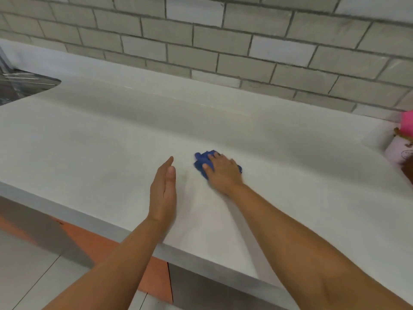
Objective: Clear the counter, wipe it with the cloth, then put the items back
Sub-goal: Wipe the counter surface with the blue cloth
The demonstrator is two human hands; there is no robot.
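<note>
I see the pale counter (pixel 111 142) running along the tiled wall. A crumpled blue cloth (pixel 202 163) lies on it, pressed flat beneath my right grip (pixel 223 173). Far right of that grip, pink items (pixel 402 139) sit at the counter's end. Far left, a sink (pixel 24 86) is set into it.

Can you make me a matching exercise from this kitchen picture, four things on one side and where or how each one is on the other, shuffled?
Things:
1. cloth
2. left hand
3. sink
4. pink items

Places or states:
A. far left edge of the view, set into the counter
B. open and flat, holding nothing
C. blue, bunched under the right hand
D. far right edge of the view, by the tiled wall

Pairs: 1-C, 2-B, 3-A, 4-D
</note>
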